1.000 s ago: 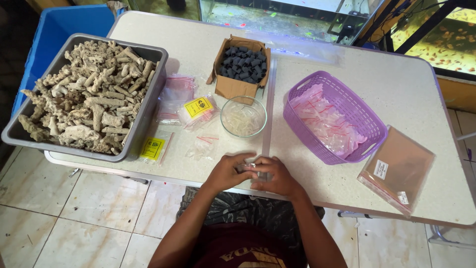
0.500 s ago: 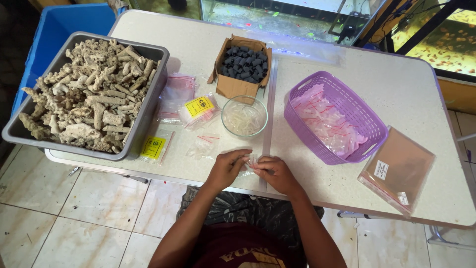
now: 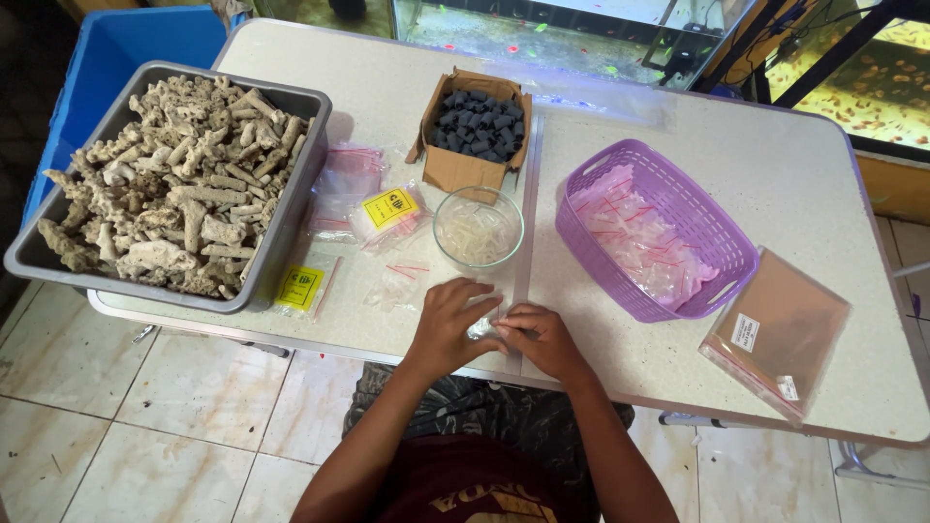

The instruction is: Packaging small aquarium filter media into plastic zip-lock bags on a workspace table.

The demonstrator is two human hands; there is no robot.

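Observation:
Both of my hands meet at the near edge of the white table (image 3: pixel 775 165). My left hand (image 3: pixel 450 324) and my right hand (image 3: pixel 541 337) pinch a small clear plastic bag (image 3: pixel 482 327) between their fingertips, pressing it against the tabletop. Just beyond them stands a glass bowl (image 3: pixel 478 229) holding pale translucent pieces. To the left of the bowl lie small zip bags (image 3: pixel 402 281) and yellow-labelled packets (image 3: pixel 389 210).
A grey tub of pale coral rubble (image 3: pixel 179 184) fills the left end. A cardboard box of dark pellets (image 3: pixel 475 131) sits behind the bowl. A purple basket of filled bags (image 3: pixel 651 232) and a stack of clear sleeves (image 3: pixel 775 334) lie to the right. A blue bin (image 3: pixel 116 58) stands on the floor.
My hands have stayed at the table's near edge; the fingers shifted along the small bag, the left hand now spread flatter over it.

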